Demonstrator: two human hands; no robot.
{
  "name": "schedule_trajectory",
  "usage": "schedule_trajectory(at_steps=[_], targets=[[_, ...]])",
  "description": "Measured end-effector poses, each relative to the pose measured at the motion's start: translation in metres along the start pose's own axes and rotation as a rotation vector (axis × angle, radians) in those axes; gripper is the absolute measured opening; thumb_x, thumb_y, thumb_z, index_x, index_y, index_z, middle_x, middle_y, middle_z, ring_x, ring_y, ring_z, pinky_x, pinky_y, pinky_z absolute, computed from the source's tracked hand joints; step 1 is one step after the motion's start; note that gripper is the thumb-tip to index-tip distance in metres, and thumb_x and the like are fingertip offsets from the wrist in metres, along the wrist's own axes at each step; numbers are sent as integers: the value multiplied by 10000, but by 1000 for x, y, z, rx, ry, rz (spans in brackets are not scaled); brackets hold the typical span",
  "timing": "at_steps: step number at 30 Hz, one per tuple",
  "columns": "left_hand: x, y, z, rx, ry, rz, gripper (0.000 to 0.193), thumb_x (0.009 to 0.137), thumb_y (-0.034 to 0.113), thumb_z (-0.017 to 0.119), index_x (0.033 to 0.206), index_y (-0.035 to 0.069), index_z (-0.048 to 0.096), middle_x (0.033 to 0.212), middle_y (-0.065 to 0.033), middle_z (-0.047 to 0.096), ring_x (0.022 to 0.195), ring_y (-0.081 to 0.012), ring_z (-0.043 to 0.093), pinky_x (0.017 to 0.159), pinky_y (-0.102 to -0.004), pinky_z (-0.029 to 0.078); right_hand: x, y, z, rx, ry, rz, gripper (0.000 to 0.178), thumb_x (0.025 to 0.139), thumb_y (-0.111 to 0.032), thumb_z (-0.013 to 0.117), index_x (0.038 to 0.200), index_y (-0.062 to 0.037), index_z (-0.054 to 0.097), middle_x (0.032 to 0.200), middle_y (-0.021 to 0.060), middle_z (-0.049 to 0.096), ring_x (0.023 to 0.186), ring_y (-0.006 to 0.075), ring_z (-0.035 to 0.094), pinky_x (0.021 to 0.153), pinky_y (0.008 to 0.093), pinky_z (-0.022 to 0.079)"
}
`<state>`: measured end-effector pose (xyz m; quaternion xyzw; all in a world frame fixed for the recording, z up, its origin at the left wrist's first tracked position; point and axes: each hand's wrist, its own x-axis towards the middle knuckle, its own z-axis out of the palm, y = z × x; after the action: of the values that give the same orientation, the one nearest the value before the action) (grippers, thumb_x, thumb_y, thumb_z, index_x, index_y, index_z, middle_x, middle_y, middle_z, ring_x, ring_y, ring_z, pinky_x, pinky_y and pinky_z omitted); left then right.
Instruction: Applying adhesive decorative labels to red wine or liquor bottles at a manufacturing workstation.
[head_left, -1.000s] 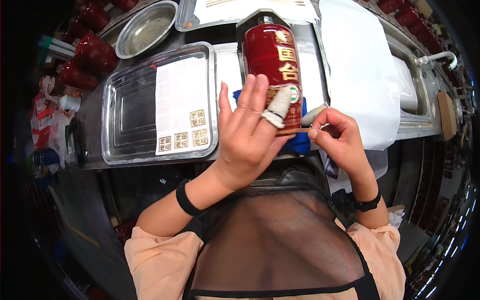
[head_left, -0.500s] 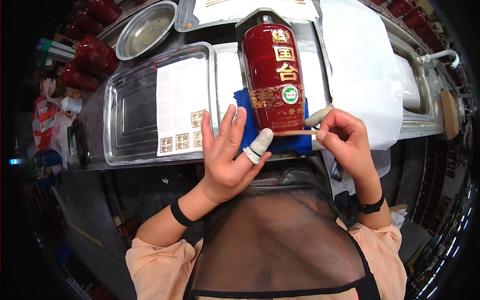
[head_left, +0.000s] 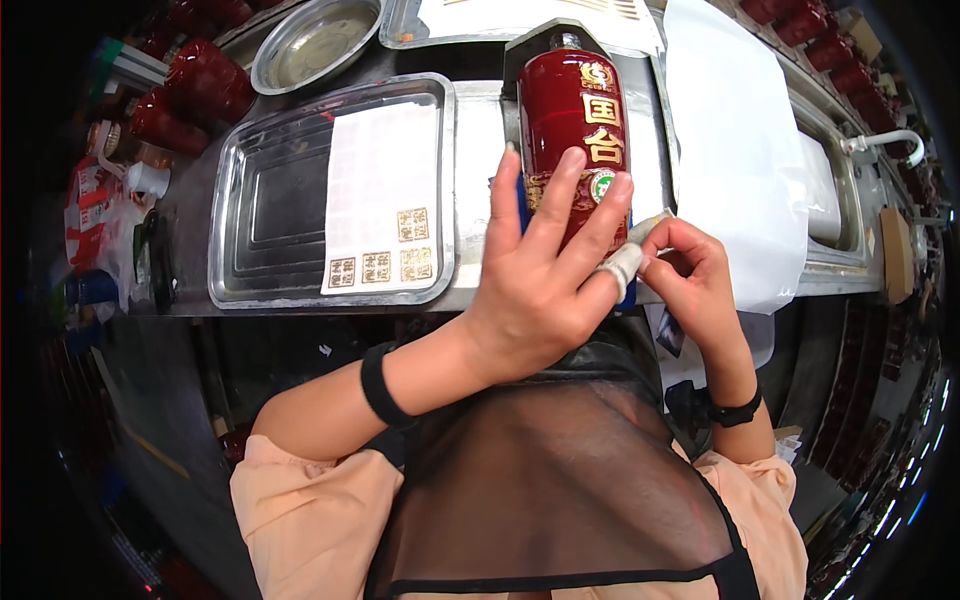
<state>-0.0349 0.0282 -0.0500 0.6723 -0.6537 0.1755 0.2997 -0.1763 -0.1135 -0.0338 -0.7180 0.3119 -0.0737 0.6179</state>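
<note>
right grip (head_left: 692, 272) pinched, contents hidden, left hand (head_left: 535, 295) splayed over red bottle (head_left: 550, 115), upper centre, lettering already on; four gold stickers (head_left: 376, 267) remain, mid-left.

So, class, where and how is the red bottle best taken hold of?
Probably around the upper body of the red bottle, just below its rounded shoulders, coming from above with thumb and fingers down either long side. It lies front up, neck pointing away from the person; the left hand covers much of its lower part, leaving the upper body more exposed.
</note>
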Motion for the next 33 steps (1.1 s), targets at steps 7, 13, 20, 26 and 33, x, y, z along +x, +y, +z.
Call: schedule_trajectory(at_steps=[7,13,20,26,33], targets=[[-17,-17,8,-225,12,-234,721,661,207,825,1308,27,561,1410,-238,459,1329,-388,424,1106,-589,189,-4,3,-1,-71,14,-68,77,810,-34,645,774,-12,581,820,-13,537,612,11,416,534,178,327],[-38,-18,-4,-289,-3,-285,637,708,191,802,1275,2,582,1402,-260,455,1300,-422,443,1094,-607,188,-5,-3,-6,-97,7,-61,89,809,-20,642,773,-26,561,725,-47,517,625,3,444,547,170,334],[-64,-18,-5,-224,-50,-214,457,725,151,800,1155,66,672,1410,-270,445,1292,-428,459,1078,-631,204,-2,-3,-5,-3,10,-17,85,808,-14,620,761,-34,553,722,-61,509,634,-1,425,551,173,327],[-42,-14,-8,-149,-25,-99,432,696,120,800,1116,123,700,1393,-259,467,1259,-438,485,1052,-659,210,0,-2,-4,13,-2,-33,87,819,-12,613,755,-15,555,738,-4,554,612,33,529,543,182,405],[-1,3,-6,-48,-9,-17,178,757,183,706,930,139,705,1282,-177,590,1192,-406,553,1042,-651,262,0,3,0,2,-1,-7,82,824,-21,617,763,-24,562,729,-14,557,612,30,532,544,184,409]])
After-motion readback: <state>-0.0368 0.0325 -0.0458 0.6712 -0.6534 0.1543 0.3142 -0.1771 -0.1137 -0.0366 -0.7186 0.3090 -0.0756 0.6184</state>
